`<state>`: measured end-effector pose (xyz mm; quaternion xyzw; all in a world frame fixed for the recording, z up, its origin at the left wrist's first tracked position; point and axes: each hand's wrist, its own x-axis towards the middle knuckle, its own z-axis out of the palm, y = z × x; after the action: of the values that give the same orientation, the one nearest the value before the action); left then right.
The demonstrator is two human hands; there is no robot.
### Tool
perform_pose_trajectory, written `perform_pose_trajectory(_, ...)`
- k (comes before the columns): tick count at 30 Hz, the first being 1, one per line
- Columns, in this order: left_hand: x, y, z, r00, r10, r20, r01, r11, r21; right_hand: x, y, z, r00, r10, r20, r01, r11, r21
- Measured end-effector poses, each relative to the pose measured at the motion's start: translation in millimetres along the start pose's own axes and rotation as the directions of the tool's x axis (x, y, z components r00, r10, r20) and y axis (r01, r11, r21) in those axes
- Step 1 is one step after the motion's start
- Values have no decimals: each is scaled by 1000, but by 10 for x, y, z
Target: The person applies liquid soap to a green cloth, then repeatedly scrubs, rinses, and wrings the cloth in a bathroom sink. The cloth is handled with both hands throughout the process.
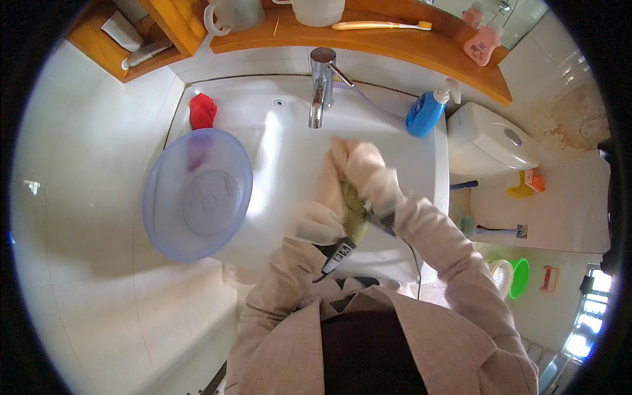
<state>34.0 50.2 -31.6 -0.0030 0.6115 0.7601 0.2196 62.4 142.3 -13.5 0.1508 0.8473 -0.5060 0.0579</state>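
Note:
Both my hands are over the white washbasin (296, 173), below the chrome faucet (322, 94), and are blurred. A green cloth (354, 215) is bunched between them. My left hand (317, 222) is closed against its left side. My right hand (368, 165) is curled around its upper end; its fingertips are too blurred to make out. Each wrist has a dark strap, and a cable hangs from the right one. A translucent blue plastic basin (210, 197) rests at the sink's left side, beside a red cloth (203, 111).
A blue pump bottle (423, 114) stands on the sink's right rim. Above the faucet, a wooden shelf (385, 43) holds cups, a toothbrush (380, 25) and a pink bottle (481, 47). A toilet cistern (489, 140) is at the right, with buckets (518, 279) farther off.

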Motion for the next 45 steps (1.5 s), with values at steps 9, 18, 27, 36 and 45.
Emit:
perform_pose_trajectory(9,-138,170,-210,910,-125,395,281,886,-369,356,111,-505,984,172,-42,-170,984,50)
perform_pose_trajectory(18,-159,141,-418,965,-188,185,196,980,-28,79,57,-497,987,-118,-113,93,974,-206)
perform_pose_trajectory(27,-29,129,-203,995,-18,98,-49,769,638,-35,86,122,996,41,-73,-46,996,-76)
perform_pose_trajectory(36,-222,144,-188,979,185,79,-201,914,351,82,-317,-515,988,107,-114,-102,993,52)
perform_pose_trajectory(45,-104,115,-77,999,-32,44,20,971,239,108,25,4,982,188,2,-172,895,412)
